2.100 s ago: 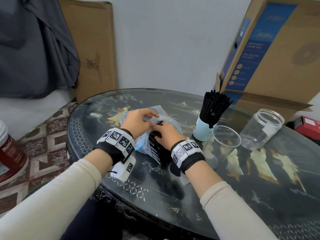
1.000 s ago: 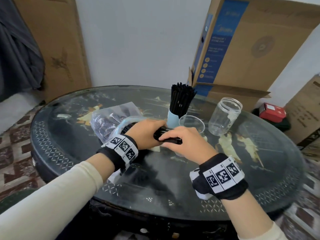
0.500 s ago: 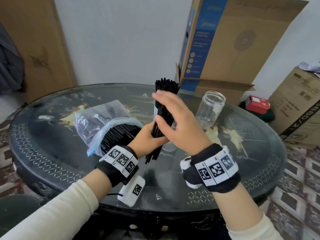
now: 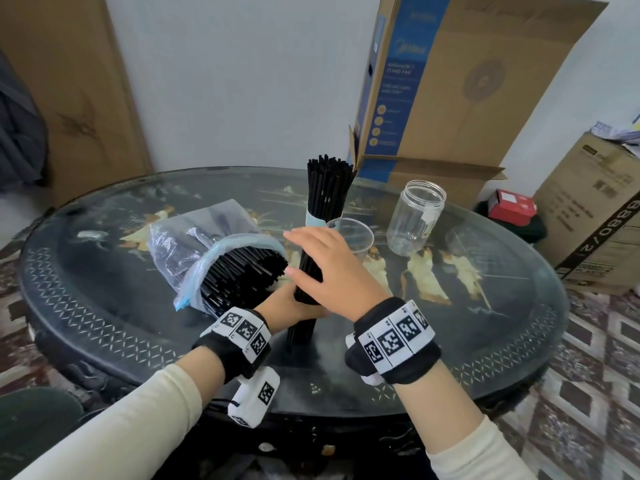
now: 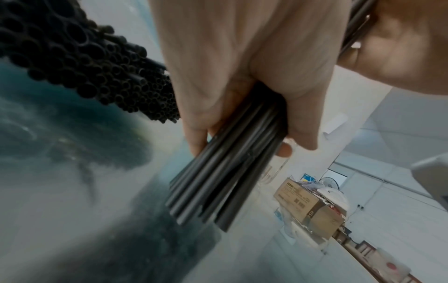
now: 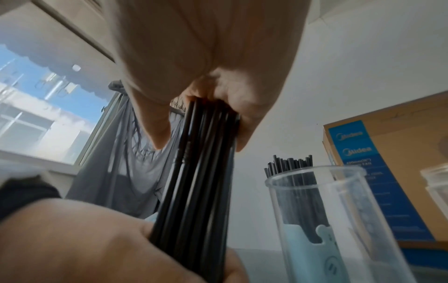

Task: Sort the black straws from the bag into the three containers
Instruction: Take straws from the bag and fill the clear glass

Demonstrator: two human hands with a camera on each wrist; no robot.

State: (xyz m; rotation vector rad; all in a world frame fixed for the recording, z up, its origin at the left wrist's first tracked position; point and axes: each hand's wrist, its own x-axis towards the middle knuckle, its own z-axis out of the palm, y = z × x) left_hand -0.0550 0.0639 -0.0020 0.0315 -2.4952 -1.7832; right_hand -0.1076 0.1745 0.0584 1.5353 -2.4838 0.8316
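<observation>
My left hand (image 4: 294,306) grips the lower part of an upright bundle of black straws (image 4: 300,329) just above the table; its fingers wrap the bundle (image 5: 230,172). My right hand (image 4: 311,261) closes round the same bundle (image 6: 198,181) higher up, thumb on one side and fingers on the other. The clear bag (image 4: 194,244) lies to the left, its mouth full of straws (image 4: 242,275). Behind the hands stand a pale blue cup (image 4: 313,221) packed with straws (image 4: 327,188), an empty clear plastic cup (image 4: 349,233) and an empty clear jar (image 4: 415,216).
The round dark glass-topped table (image 4: 485,323) has bare room in front and to the right. A large cardboard fan box (image 4: 467,91) leans behind the containers. Another carton (image 4: 595,216) and a red box (image 4: 510,206) stand beyond the right edge.
The bundle came out of the bag and was turned upright. Since half a second ago it has dropped lower, and my right hand has come down round it.
</observation>
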